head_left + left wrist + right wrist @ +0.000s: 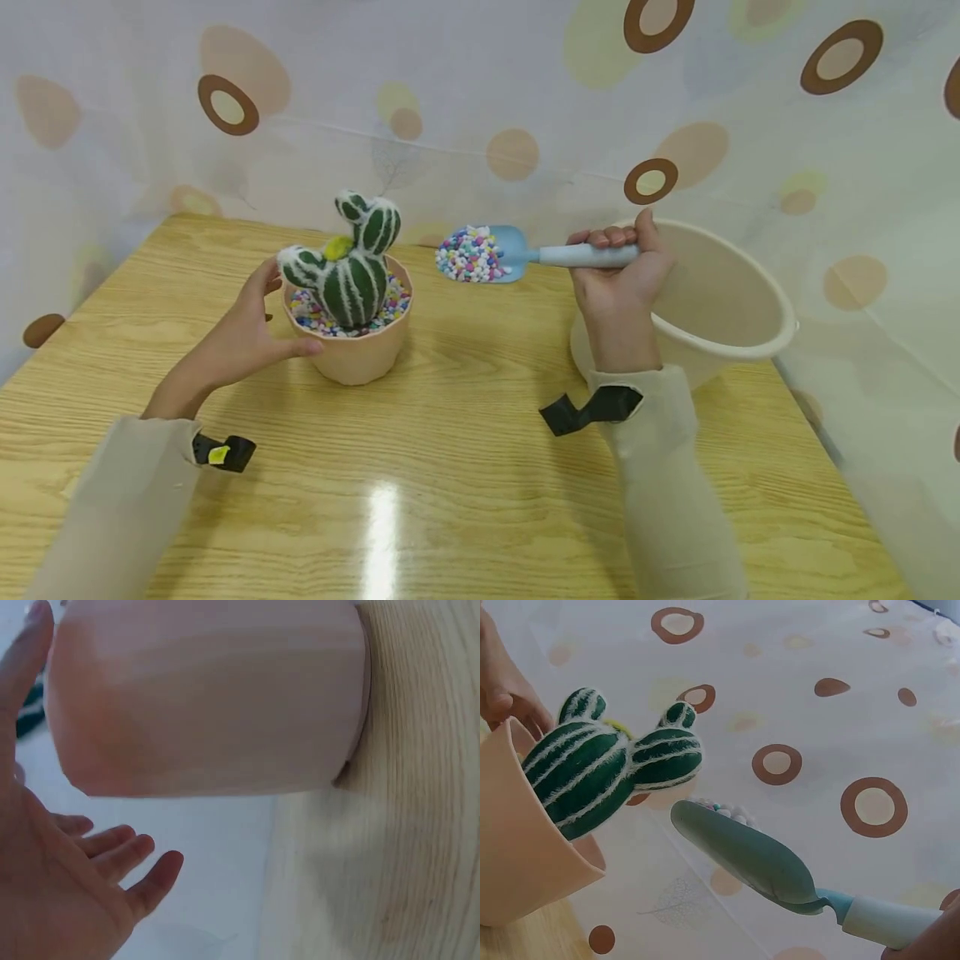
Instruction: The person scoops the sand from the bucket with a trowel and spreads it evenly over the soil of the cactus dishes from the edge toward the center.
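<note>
My right hand [618, 275] grips the pale handle of a small blue hand trowel [513, 246]. Its blade carries a heap of multicoloured pebbles [471, 254] and is held above the table. To the left stands a peach flower pot [360, 358] with a green, white-striped toy cactus [352, 287] in it. Similar pebbles lie around the cactus base. My left hand [243, 329] is at the pot's left side, thumb at the rim. In the left wrist view its other fingers [124, 859] are spread loosely, apart from the pot wall [210, 712].
A large cream bucket [720, 350] stands on the right of the wooden table [465, 467], partly behind my right hand; its inside shows only in part. A patterned sheet [465, 100] hangs behind the table and along its right side.
</note>
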Available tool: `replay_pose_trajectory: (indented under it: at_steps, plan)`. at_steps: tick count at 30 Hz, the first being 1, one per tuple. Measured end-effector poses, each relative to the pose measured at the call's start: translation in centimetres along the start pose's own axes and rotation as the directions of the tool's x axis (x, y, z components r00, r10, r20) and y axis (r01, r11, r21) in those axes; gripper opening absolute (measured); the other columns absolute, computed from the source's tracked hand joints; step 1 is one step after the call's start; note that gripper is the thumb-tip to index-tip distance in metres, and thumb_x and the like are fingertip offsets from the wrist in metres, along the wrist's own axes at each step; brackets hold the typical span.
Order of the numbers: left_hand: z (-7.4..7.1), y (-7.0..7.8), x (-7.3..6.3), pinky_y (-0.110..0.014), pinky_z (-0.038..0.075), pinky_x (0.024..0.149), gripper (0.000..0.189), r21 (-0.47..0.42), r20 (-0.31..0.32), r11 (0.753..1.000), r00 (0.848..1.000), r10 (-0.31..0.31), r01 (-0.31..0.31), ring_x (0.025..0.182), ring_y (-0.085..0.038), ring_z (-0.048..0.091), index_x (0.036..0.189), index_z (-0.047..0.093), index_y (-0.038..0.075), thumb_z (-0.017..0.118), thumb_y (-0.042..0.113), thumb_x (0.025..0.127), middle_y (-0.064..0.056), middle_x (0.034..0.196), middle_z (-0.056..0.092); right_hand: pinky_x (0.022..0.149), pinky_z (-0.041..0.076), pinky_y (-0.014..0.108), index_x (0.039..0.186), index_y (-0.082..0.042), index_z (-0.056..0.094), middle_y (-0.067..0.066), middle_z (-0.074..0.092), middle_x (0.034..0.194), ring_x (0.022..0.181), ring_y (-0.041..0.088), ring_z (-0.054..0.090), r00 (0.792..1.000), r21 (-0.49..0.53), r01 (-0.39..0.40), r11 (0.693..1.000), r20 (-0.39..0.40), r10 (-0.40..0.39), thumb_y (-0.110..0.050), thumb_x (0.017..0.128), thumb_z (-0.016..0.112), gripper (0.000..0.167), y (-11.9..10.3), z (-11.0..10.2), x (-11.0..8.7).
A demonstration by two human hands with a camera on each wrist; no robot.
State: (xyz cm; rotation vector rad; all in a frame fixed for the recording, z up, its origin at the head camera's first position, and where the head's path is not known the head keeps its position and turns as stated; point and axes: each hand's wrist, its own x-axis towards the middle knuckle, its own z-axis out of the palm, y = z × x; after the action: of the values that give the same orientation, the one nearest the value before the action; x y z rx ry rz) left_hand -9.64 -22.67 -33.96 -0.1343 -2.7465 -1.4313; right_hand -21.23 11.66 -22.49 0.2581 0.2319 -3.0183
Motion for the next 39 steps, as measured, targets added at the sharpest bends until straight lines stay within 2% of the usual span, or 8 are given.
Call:
replay_pose_trajectory:
  at_steps: [6,11,14,19,22,29,32,39]
  plan:
    - [-0.4,-1.6,1.2,-0.066,0.02,0.107,0.118,-0.063,0.051,0.998,0.999,0.019,-0.016,0.142,-0.046,0.011,0.153,-0.008,0.014,0.081,0.03,0.076,-0.023,0.157,0.002,0.058,0.032,0.034,0.053,-0.004,0.039,0.007,0.039,0.044,0.039,0.021,0.037,1.0,-0.017,-0.008,1.0,-0.015,0.008,-0.025,0.1,0.045,0.052,0.9,-0.3,0.0]
    - [-0.3,-2.2,1.1,-0.066,0.015,0.109,0.114,-0.082,0.063,0.996,0.998,0.023,-0.018,0.142,-0.046,0.012,0.153,-0.001,0.009,0.081,0.028,0.076,-0.024,0.157,0.008,0.059,0.032,0.033,0.053,-0.005,0.038,0.006,0.038,0.044,0.039,0.021,0.036,1.0,-0.037,-0.017,0.999,-0.026,0.016,-0.025,0.1,0.047,0.051,2.0,-0.7,-0.1]
    - [-0.1,-2.3,0.9,-0.065,0.018,0.109,0.106,-0.112,0.066,0.993,0.997,0.03,-0.022,0.141,-0.045,0.016,0.153,0.003,0.007,0.078,0.021,0.079,-0.023,0.156,0.012,0.06,0.032,0.033,0.053,-0.006,0.038,0.006,0.038,0.044,0.039,0.02,0.036,0.999,-0.051,-0.023,0.998,-0.032,0.021,-0.025,0.1,0.048,0.051,2.8,-1.1,-0.1]
    - [-0.1,-2.1,1.1,-0.061,0.029,0.105,0.098,-0.146,0.076,0.989,0.996,0.046,-0.035,0.133,-0.043,0.03,0.152,0.006,0.009,0.075,0.017,0.083,-0.021,0.152,0.02,0.059,0.033,0.032,0.054,-0.006,0.038,0.004,0.038,0.045,0.04,0.018,0.036,1.0,-0.085,-0.001,0.996,-0.023,-0.001,-0.024,0.101,0.045,0.051,3.7,-1.7,-0.2]
    - [0.0,-1.9,1.2,-0.06,0.031,0.104,0.097,-0.147,0.083,0.989,0.995,0.047,-0.034,0.132,-0.041,0.032,0.152,0.007,0.01,0.074,0.016,0.083,-0.02,0.151,0.022,0.058,0.034,0.033,0.054,-0.007,0.038,0.003,0.038,0.046,0.04,0.018,0.037,1.0,-0.097,0.016,0.995,-0.01,-0.017,-0.024,0.102,0.043,0.051,4.0,-1.9,-0.3]
    - [0.1,-1.9,1.3,-0.059,0.032,0.103,0.095,-0.15,0.082,0.988,0.995,0.055,-0.042,0.13,-0.039,0.033,0.152,0.009,0.011,0.074,0.014,0.083,-0.019,0.15,0.023,0.058,0.036,0.033,0.054,-0.007,0.038,0.004,0.038,0.046,0.041,0.018,0.037,1.0,-0.067,-0.013,0.998,-0.024,0.011,-0.026,0.101,0.046,0.051,4.4,-2.6,-0.4]
    - [0.1,-1.9,1.3,-0.058,0.033,0.102,0.096,-0.152,0.081,0.987,0.995,0.06,-0.047,0.128,-0.038,0.035,0.153,0.008,0.013,0.074,0.014,0.083,-0.018,0.148,0.025,0.058,0.037,0.033,0.053,-0.008,0.039,0.003,0.039,0.046,0.041,0.017,0.038,1.0,-0.095,-0.003,0.995,-0.032,0.0,-0.026,0.101,0.046,0.052,4.5,-2.9,-0.4]
    - [-0.1,-1.7,1.2,-0.061,0.034,0.098,0.098,-0.081,0.086,0.997,0.996,0.019,-0.012,0.127,-0.043,0.036,0.154,0.008,0.015,0.075,0.024,0.082,-0.021,0.149,0.026,0.06,0.034,0.031,0.053,-0.008,0.04,0.002,0.04,0.045,0.04,0.016,0.037,0.999,-0.118,0.02,0.993,-0.03,-0.024,-0.025,0.101,0.046,0.051,5.0,-3.5,-0.4]
